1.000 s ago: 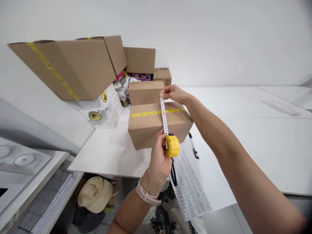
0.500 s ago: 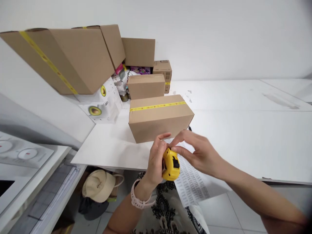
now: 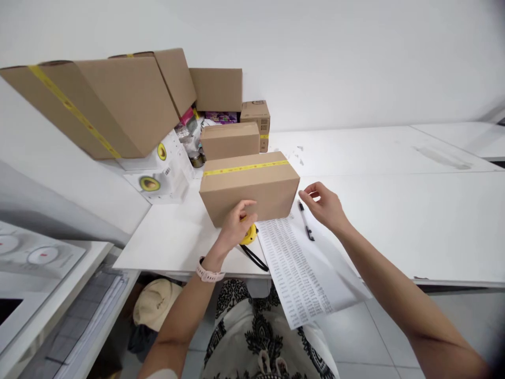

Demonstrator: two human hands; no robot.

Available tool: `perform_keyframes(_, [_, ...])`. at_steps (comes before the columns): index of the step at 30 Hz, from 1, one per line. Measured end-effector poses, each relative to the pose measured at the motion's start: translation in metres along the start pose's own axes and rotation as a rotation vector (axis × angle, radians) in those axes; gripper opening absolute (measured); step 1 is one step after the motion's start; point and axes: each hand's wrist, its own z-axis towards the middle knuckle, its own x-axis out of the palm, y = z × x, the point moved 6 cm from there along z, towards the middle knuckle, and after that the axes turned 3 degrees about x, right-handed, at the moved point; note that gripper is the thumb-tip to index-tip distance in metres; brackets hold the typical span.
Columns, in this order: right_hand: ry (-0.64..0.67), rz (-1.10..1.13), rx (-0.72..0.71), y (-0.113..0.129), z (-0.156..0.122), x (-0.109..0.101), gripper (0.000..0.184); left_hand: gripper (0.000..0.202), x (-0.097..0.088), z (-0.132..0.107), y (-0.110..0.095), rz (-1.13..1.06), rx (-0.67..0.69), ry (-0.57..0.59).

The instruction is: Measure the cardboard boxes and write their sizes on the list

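Note:
A brown cardboard box [image 3: 248,185] sealed with yellow tape stands on the white table [image 3: 394,221]. My left hand [image 3: 235,223] rests on a yellow tape measure [image 3: 249,235] that sits on the table in front of the box, fingers curled over it. My right hand [image 3: 325,205] hovers to the right of the box with fingers loosely apart, its fingertips touching or just above the top end of a black pen [image 3: 305,221]. The pen lies on a printed sheet [image 3: 300,268] that hangs over the table's front edge.
A second brown box [image 3: 230,140] stands behind the first. Larger cardboard boxes [image 3: 102,100], white avocado-printed cartons [image 3: 158,171] and small items fill the back left corner. A white machine top [image 3: 35,258] is at the left. A beige cap [image 3: 152,310] lies under the table.
The tape was stretched over the box, then retracted. My left hand has brought the tape measure down onto the table. My right hand has let go and moved right to the pen.

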Motion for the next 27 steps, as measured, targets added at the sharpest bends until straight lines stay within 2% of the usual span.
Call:
perform_keyframes(4, [0.115, -0.276, 0.061, -0.022, 0.013, 0.022, 0.024, 0.037, -0.03, 0.031, 0.0, 0.338, 0.027, -0.201])
perform_keyframes(7, [0.168, -0.467, 0.09, -0.037, 0.016, 0.036, 0.025, 0.041, -0.05, 0.052, 0.004, 0.632, -0.019, -0.272])
perform_keyframes(10, [0.211, -0.594, 0.111, -0.049, 0.015, 0.045, 0.025, 0.044, -0.063, 0.065, 0.018, 0.803, -0.084, -0.266])
perform_keyframes(13, [0.284, -0.679, 0.149, -0.061, 0.012, 0.052, 0.022, 0.038, -0.07, 0.072, 0.038, 0.898, -0.145, -0.234])
perform_keyframes(18, [0.343, -0.711, 0.168, -0.074, 0.01, 0.056, 0.018, 0.02, -0.061, 0.076, 0.069, 0.924, -0.234, -0.156])
perform_keyframes(21, [0.354, -0.659, 0.142, -0.08, 0.011, 0.055, 0.02, 0.023, -0.051, 0.08, 0.078, 0.913, -0.243, -0.161])
perform_keyframes(23, [0.339, -0.535, 0.115, -0.083, 0.013, 0.052, 0.018, 0.025, -0.048, 0.083, 0.081, 0.908, -0.235, -0.186])
perform_keyframes(25, [0.342, -0.243, 0.13, -0.088, 0.012, 0.05, 0.014, 0.025, -0.048, 0.084, 0.082, 0.913, -0.212, -0.22])
perform_keyframes(27, [0.385, 0.185, 0.19, -0.094, 0.011, 0.05, 0.018, 0.021, -0.052, 0.079, 0.073, 0.927, -0.103, -0.345])
